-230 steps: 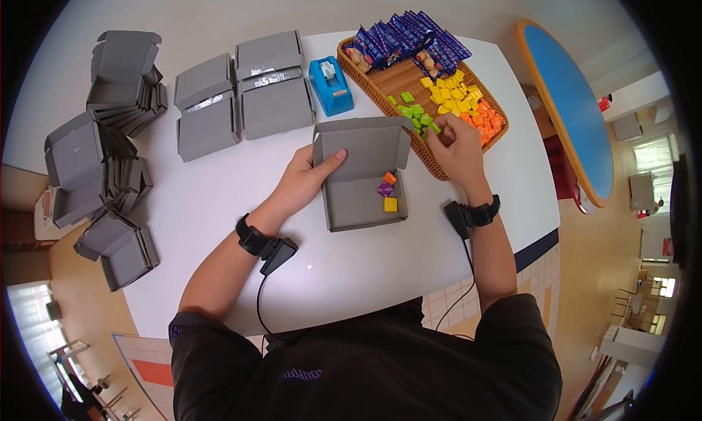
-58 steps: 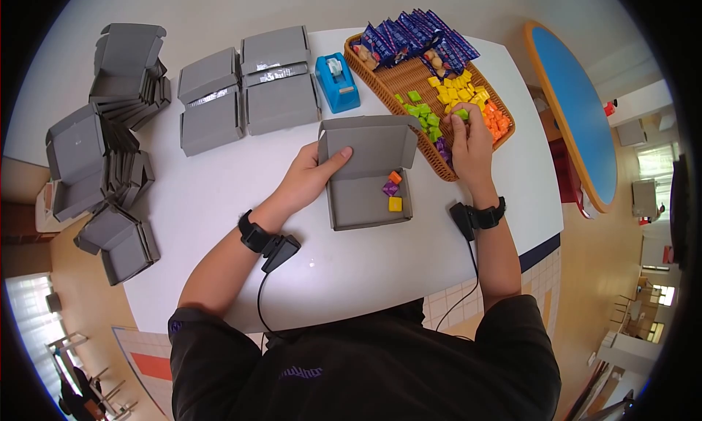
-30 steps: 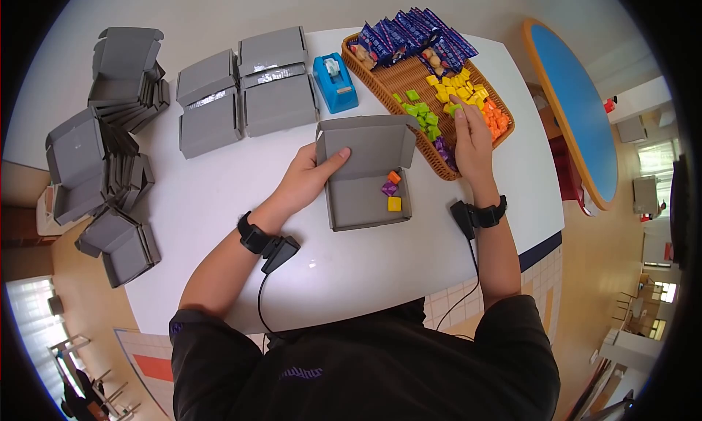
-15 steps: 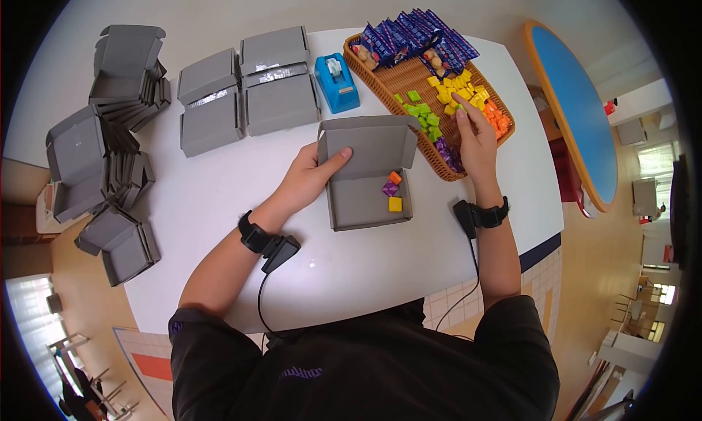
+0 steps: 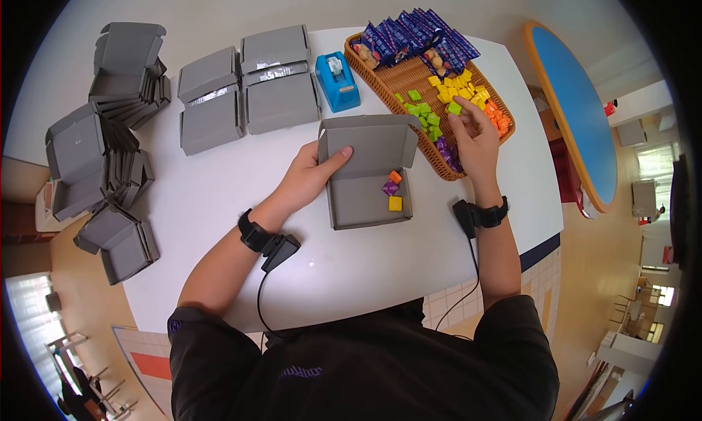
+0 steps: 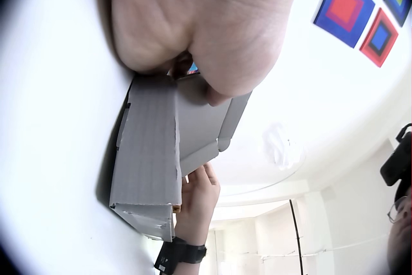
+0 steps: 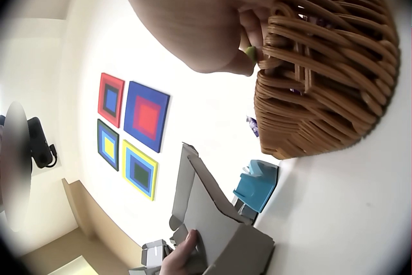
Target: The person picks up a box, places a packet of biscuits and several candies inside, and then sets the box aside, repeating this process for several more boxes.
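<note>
My left hand (image 5: 301, 178) grips the left side of an open grey cardboard box (image 5: 355, 205), thumb inside against the raised lid. In the box lie an orange candy (image 5: 395, 177), a purple candy (image 5: 390, 189) and a yellow candy (image 5: 395, 204). Over the right side of the wicker basket (image 5: 387, 92), my right hand (image 5: 479, 147) pinches a green wrapped candy (image 5: 455, 108) between thumb and forefinger; a bit of green (image 7: 251, 53) shows at the fingers in the right wrist view. Below the hand sit green candies (image 5: 424, 118), yellow candies (image 5: 457, 85), orange candies (image 5: 498, 119) and purple candies (image 5: 447, 154).
Blue snack packets (image 5: 409, 37) fill the basket's far end. A blue tape dispenser (image 5: 338, 85) stands left of the basket, beside taped grey boxes (image 5: 278, 103). Stacks of open grey boxes (image 5: 77, 154) line the table's left edge. Cables trail from both wrist cameras.
My right hand has shifted slightly right and turned, its fingers spreading so the green candy shows more. Purple candies have come into view beside it. The left hand and box stay put.
</note>
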Tool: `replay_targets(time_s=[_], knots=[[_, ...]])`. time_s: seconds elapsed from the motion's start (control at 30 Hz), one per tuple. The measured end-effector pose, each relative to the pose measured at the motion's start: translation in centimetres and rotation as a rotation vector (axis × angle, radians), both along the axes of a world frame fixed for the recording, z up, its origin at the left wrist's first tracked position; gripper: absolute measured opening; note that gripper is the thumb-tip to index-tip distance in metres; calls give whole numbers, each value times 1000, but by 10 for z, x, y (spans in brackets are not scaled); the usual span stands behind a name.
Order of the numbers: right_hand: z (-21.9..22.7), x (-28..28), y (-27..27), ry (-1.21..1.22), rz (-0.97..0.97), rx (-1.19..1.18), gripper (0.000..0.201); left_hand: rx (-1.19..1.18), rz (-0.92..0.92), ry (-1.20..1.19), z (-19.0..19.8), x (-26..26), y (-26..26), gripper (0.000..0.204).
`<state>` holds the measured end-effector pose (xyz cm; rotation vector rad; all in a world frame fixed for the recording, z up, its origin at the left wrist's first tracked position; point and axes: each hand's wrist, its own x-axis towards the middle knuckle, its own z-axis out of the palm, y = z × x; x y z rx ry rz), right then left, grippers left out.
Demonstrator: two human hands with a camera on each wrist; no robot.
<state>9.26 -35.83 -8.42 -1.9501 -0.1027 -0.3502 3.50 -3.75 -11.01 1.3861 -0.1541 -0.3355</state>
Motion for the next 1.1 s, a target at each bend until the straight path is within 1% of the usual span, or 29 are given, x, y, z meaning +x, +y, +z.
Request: replay_targets(time_s=[0.2, 0.3, 0.43, 0.7, 0.8, 1.0, 1.1], knots=[[-4, 3, -4, -54, -1, -59, 30, 15, 1, -8, 0, 0, 0, 43], [-1, 2, -1, -46, -22, -91, 29, 22, -4, -4, -1, 1, 1, 43], [1, -1, -2, -33, 4, -111, 28, 29, -42, 27, 0, 2, 3, 44], [4, -2, 1, -73, 12, -145, 29, 7, -43, 30, 1, 1, 3, 44], [1, 0, -3, -57, 24, -220, 29, 11, -45, 27, -1, 2, 3, 44], [5, -2, 0, -54, 32, -282, 29, 8, -46, 18, 0, 2, 3, 44], [3, -2, 1, -61, 39, -265, 28, 4, -39, 25, -1, 1, 3, 44]])
